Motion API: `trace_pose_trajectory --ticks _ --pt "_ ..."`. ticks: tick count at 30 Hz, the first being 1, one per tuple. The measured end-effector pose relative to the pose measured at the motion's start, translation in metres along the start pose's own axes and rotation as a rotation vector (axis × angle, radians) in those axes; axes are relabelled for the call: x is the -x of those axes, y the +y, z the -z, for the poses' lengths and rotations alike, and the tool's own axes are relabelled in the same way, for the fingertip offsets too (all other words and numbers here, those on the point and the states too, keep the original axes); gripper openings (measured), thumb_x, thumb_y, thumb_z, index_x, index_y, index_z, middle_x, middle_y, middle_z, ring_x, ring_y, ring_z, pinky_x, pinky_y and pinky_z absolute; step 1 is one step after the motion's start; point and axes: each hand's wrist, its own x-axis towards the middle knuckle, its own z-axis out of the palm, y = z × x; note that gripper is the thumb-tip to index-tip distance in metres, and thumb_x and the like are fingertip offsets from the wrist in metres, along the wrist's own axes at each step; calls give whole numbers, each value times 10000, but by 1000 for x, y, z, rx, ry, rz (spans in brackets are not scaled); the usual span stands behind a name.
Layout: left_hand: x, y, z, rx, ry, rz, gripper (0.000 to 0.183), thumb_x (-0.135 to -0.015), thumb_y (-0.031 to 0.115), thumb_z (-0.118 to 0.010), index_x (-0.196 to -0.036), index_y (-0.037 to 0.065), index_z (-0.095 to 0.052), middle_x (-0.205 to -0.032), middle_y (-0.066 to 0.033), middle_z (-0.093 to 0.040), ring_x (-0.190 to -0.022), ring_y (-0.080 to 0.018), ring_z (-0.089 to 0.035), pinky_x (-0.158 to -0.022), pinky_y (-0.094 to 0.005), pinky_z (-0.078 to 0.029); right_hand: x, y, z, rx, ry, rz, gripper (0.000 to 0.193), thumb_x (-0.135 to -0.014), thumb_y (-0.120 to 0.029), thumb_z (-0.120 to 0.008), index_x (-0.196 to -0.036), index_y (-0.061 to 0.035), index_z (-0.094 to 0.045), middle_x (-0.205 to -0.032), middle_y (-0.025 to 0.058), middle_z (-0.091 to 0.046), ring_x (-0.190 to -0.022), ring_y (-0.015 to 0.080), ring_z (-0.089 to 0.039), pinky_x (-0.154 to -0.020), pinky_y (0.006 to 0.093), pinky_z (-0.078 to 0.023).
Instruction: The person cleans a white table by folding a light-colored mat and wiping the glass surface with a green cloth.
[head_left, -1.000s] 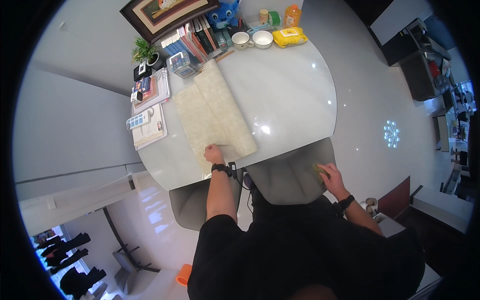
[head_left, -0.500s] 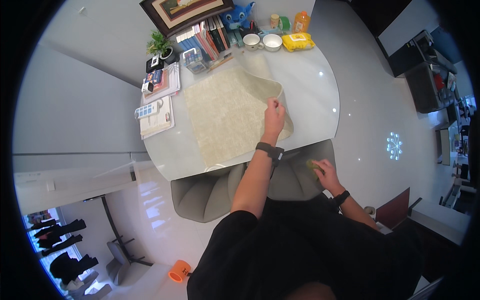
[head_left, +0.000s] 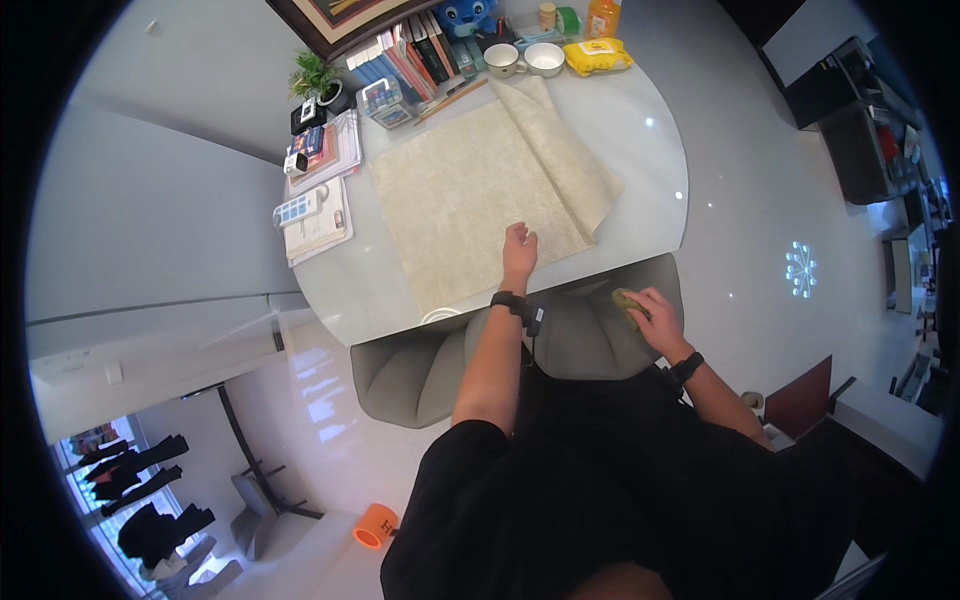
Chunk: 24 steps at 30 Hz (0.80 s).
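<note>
A beige sheet [head_left: 455,200], like a mat or wall covering, lies on the white table. Its right side is folded back over itself as a flap [head_left: 570,170], reaching past the sheet's right edge. Over the near part of the sheet is my left hand [head_left: 519,250], its fingers curled in and nothing visible in them. My right hand [head_left: 656,322] is closed on a small olive-green oblong thing [head_left: 627,303], held above the grey chair at the right. Whether it is a sponge or a folded cloth I cannot tell.
Two grey chairs [head_left: 405,375] stand against the near table edge [head_left: 385,332]. Along the back are books [head_left: 410,60], two white cups [head_left: 545,60], a yellow wipes pack [head_left: 598,56] and an orange bottle [head_left: 603,20]. Papers and a power strip [head_left: 300,207] lie at left.
My left hand has let go of the sheet's right edge and moved left and nearer. The lifted, curling edge now lies as a flatter flap. My right hand still holds the green thing.
</note>
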Motion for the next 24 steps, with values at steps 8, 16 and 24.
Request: trace_pose_trajectory --ticks 8,16,24 --pt "26 -32 56 -714 424 180 661 -860 325 -790 -1410 38 -563 -1492 -281 -519 -1452 -445 -415 -1176 -556 -376 -98 68 12 -160 127 -116 337 -947 -78 -760 -1273 -16 -700 -1233 97 -589 -1141 230 -612 -981 328 -506" --pt "84 -90 238 -786 646 572 990 -711 477 -934 -1450 -12 -493 -1367 -313 -545 -1251 -481 -567 -1048 -535 -501 -293 110 -16 -296 25 -257 474 -904 -300 -824 -1271 -17 -727 -1519 231 -496 -1401 362 -494 -1154 427 -403" --pt "76 -102 197 -608 416 516 670 -770 392 -892 -1181 -69 -633 -1154 -309 -649 -1109 -488 -632 -985 -522 -517 -332 188 -11 22 -165 -402 424 -898 -304 -829 -1202 -14 -768 -1233 151 -748 -1075 246 -702 -952 363 -529"
